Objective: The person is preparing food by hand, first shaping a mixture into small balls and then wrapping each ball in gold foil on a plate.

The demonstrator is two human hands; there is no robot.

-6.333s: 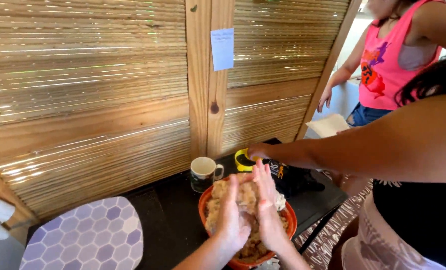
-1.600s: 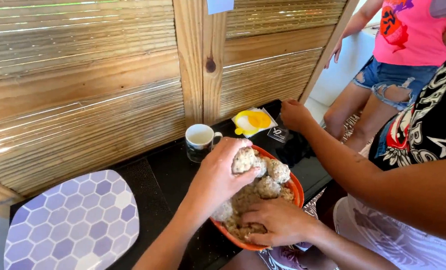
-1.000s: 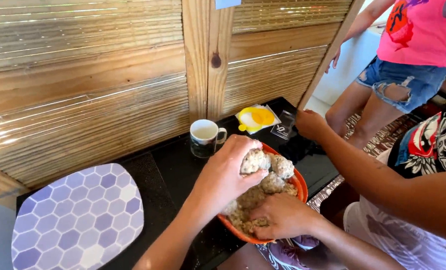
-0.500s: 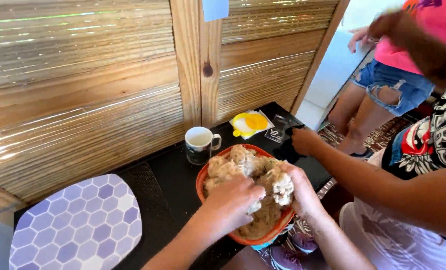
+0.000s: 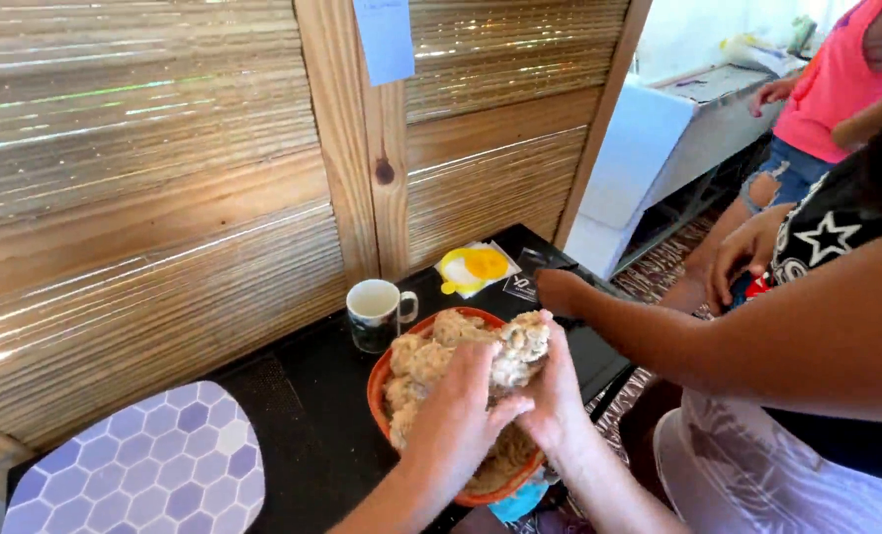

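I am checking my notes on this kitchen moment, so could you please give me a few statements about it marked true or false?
1. Both hands, left hand and right hand, are in the dough. True.
2. The dough sits in a blue bowl. False: the bowl is orange.
3. A mug stands behind the bowl. True.
4. The mug lies on its side. False: it stands upright.
5. The counter is white. False: it is black.
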